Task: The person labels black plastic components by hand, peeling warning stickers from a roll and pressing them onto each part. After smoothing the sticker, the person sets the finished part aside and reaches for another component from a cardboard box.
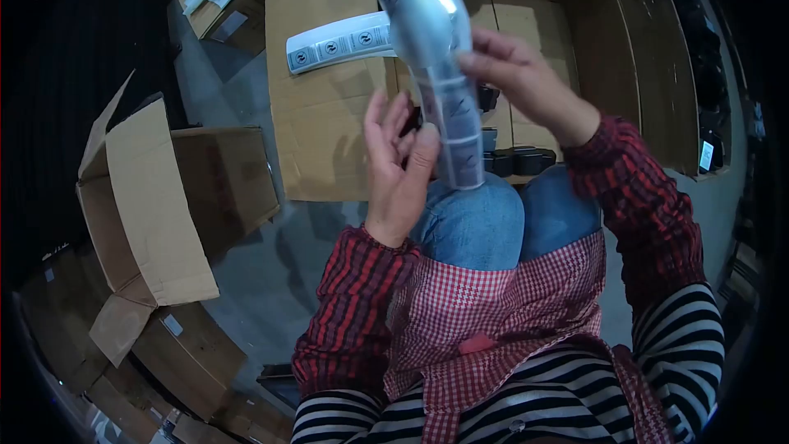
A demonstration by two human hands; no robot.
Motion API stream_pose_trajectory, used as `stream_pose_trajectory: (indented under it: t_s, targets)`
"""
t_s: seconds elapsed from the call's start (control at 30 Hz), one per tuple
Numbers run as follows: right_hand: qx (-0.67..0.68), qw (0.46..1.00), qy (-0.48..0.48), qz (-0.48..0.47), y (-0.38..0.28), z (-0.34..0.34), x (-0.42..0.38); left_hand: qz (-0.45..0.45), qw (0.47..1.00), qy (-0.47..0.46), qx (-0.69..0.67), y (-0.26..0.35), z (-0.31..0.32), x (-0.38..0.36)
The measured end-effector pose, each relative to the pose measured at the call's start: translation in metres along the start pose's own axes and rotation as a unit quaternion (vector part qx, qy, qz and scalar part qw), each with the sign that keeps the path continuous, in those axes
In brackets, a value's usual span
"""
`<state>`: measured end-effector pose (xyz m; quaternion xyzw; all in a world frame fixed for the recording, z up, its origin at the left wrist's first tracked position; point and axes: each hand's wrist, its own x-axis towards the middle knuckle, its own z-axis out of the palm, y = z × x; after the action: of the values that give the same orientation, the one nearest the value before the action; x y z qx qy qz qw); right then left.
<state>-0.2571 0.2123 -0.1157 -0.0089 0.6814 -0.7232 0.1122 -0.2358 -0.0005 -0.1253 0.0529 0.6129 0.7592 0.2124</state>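
Open cardbd box (148, 205) w/ flaps splayed, on grey flr (255, 300) at L. More brown boxes (193, 353) btm L, one w/ small white label (173, 325). Dark ribbed material (82, 74) up L, details unclear.

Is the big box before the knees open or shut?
The box is open: a flap spreads outward; dark items show inside.

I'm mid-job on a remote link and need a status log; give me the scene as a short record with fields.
Right hand: appears to grip a glossy labelled strip, partly blurred
Left hand: open at the strip's side, contact unclear
Cardboard flap: second labelled strip, one end hidden
Large carton: dark items, details unclear
Floor, left: open box
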Motion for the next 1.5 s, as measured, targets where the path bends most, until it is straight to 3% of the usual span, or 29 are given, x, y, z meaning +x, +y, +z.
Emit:
stream_pose_trajectory:
  t_s: [0.1,0.13,0.17,0.23,0.27,0.33,0.37,0.43,0.47,0.53,0.67,0.77,0.8,0.87,0.97,1.0,1.07,1.1,1.13,1.2,1.27,1.3,1.37,1.4,1.43,1.47,1.5]
  targets:
    - [0.057,0.997,0.021,-0.056,-0.03,-0.069,-0.015,0.007,0.998,0.044,0.053,0.003,-0.026,0.023]
    - [0.058,0.996,0.045,-0.048,-0.036,-0.087,-0.026,0.072,0.965,0.03,0.252,-0.006,-0.042,0.042]
    - [0.06,0.998,0.02,-0.025,-0.04,-0.101,-0.04,0.133,0.888,0.014,0.441,-0.013,-0.056,0.062]
    - [0.119,0.99,-0.058,0.045,-0.043,-0.115,-0.067,0.167,0.777,-0.024,0.607,-0.024,-0.075,0.108]
    - [0.175,0.974,-0.109,0.093,-0.043,-0.114,-0.084,0.163,0.776,-0.03,0.609,-0.026,-0.081,0.133]
    - [0.248,0.948,-0.173,0.101,-0.026,-0.095,-0.123,0.097,0.687,-0.095,0.714,-0.031,-0.086,0.181]
    - [0.245,0.936,-0.164,0.192,-0.032,-0.08,-0.143,0.1,0.687,-0.099,0.713,-0.031,-0.085,0.197]
    - [0.186,0.927,-0.227,0.232,-0.013,-0.057,-0.183,-0.059,0.668,-0.155,0.725,-0.029,-0.077,0.224]
    - [0.179,0.919,-0.253,0.245,-0.016,-0.038,-0.189,-0.021,0.66,-0.18,0.729,-0.039,-0.079,0.224]
    - [0.15,0.9,-0.276,0.301,-0.011,-0.022,-0.206,0.004,0.705,-0.176,0.687,-0.046,-0.076,0.211]
    - [0.144,0.927,-0.263,0.226,0.0,-0.005,-0.202,0.089,0.718,-0.103,0.683,-0.065,-0.064,0.162]
    - [0.216,0.932,-0.219,0.193,0.007,-0.005,-0.195,0.203,0.691,-0.073,0.69,-0.084,-0.056,0.135]
    - [0.243,0.926,-0.188,0.221,0.004,-0.006,-0.189,0.207,0.687,-0.071,0.692,-0.082,-0.058,0.135]
    - [0.27,0.918,-0.155,0.246,0.003,-0.014,-0.185,0.14,0.734,-0.074,0.661,-0.073,-0.058,0.143]
    - [0.338,0.87,-0.141,0.331,0.012,-0.027,-0.188,0.101,0.746,0.073,0.654,-0.037,-0.073,0.176]
    - [0.346,0.87,-0.141,0.321,0.013,-0.028,-0.186,0.225,0.714,0.093,0.657,-0.02,-0.088,0.201]
    - [0.356,0.868,-0.142,0.314,0.016,-0.029,-0.183,0.362,0.641,0.119,0.666,0.029,-0.112,0.266]
    - [0.364,0.862,-0.149,0.32,0.017,-0.028,-0.181,0.345,0.602,0.153,0.703,0.053,-0.125,0.301]
    - [0.372,0.855,-0.155,0.326,0.018,-0.028,-0.18,0.276,0.609,0.162,0.725,0.081,-0.129,0.326]
    - [0.367,0.857,-0.164,0.322,0.021,-0.029,-0.176,0.268,0.479,0.183,0.815,0.108,-0.138,0.364]
    - [0.364,0.858,-0.17,0.319,0.02,-0.029,-0.177,0.19,0.529,0.188,0.806,0.119,-0.142,0.377]
    - [0.371,0.852,-0.178,0.323,0.019,-0.029,-0.174,0.189,0.516,0.208,0.809,0.112,-0.146,0.38]
    - [0.379,0.848,-0.184,0.321,0.019,-0.029,-0.17,0.106,0.508,0.19,0.833,0.092,-0.127,0.364]
    - [0.373,0.865,-0.192,0.275,0.023,-0.026,-0.171,0.108,0.534,0.158,0.823,0.079,-0.116,0.35]
    - [0.367,0.879,-0.196,0.231,0.026,-0.023,-0.173,0.069,0.725,0.075,0.682,0.069,-0.103,0.33]
    - [0.307,0.916,-0.191,0.172,0.03,-0.019,-0.172,0.016,0.871,-0.018,0.491,0.054,-0.089,0.303]
    - [0.249,0.944,-0.177,0.126,0.03,-0.013,-0.172,-0.094,0.904,-0.086,0.408,0.051,-0.062,0.266]
